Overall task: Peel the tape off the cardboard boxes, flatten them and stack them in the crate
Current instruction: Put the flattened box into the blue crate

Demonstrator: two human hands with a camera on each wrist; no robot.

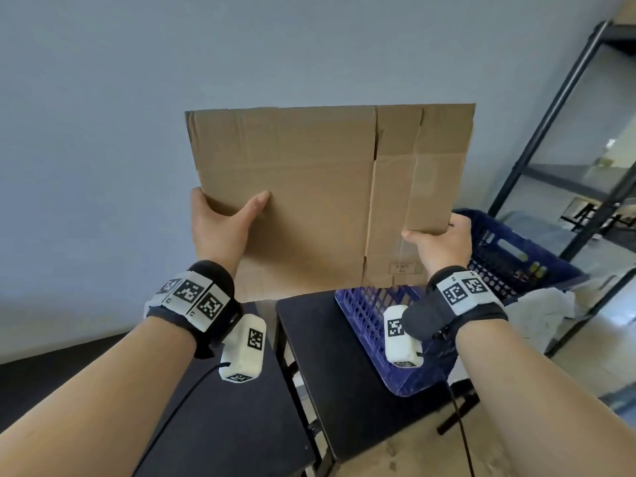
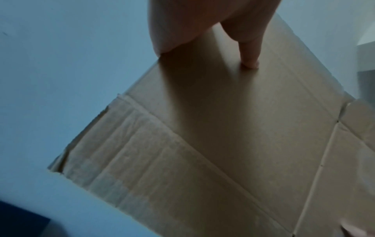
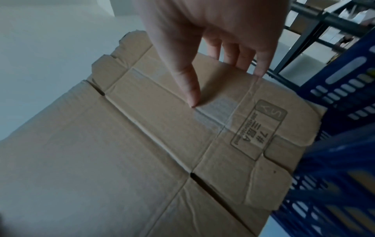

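A flattened brown cardboard box (image 1: 323, 194) is held upright in front of the grey wall, its lower edge down behind the black tables. My left hand (image 1: 223, 222) grips its left edge, thumb on the near face (image 2: 250, 62), fingers behind. My right hand (image 1: 437, 242) pinches the right edge, thumb (image 3: 191, 96) on the near face and fingers (image 3: 243, 61) round the back. A printed stamp (image 3: 259, 126) and a patch of tape residue (image 3: 213, 112) show on the box (image 3: 121, 152). The blue plastic crate (image 1: 509, 256) stands just right of and below the box.
Two black tables (image 1: 330, 366) stand below my wrists with a gap between them. The crate rests partly on the right table. A black metal shelf rack (image 1: 564, 139) rises at the right, with crumpled white material (image 1: 543, 311) by the crate. The grey wall (image 1: 103, 132) is close behind.
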